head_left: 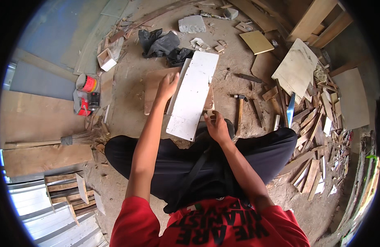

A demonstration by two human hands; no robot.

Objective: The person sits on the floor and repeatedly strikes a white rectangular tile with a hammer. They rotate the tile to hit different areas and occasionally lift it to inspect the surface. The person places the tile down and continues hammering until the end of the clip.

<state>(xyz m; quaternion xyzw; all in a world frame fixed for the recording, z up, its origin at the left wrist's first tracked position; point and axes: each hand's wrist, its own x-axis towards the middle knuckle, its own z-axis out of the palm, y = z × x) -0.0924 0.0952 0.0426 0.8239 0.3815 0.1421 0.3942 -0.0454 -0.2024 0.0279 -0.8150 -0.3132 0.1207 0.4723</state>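
A long white board [194, 94] with small dark marks lies slanted in front of me, its near end close to my lap. A narrower white strip [178, 92] shows along its left side, partly covered by it. Beneath both is a brown wooden board [153, 88]. My left hand [168, 86] is beside the strip, fingers slightly bent and not wrapped round it; whether it touches the edge is unclear. By the white board's lower right edge, my right hand [218, 126] has its fingers apart and holds nothing.
To the right lie a hammer [240, 114], a handsaw [290, 110] and a heap of wood scraps [311, 123]. Black plastic bags [159, 43] and a concrete block [192, 24] sit farther off. Paint cans [87, 83] and a stick broom [74, 139] are at left.
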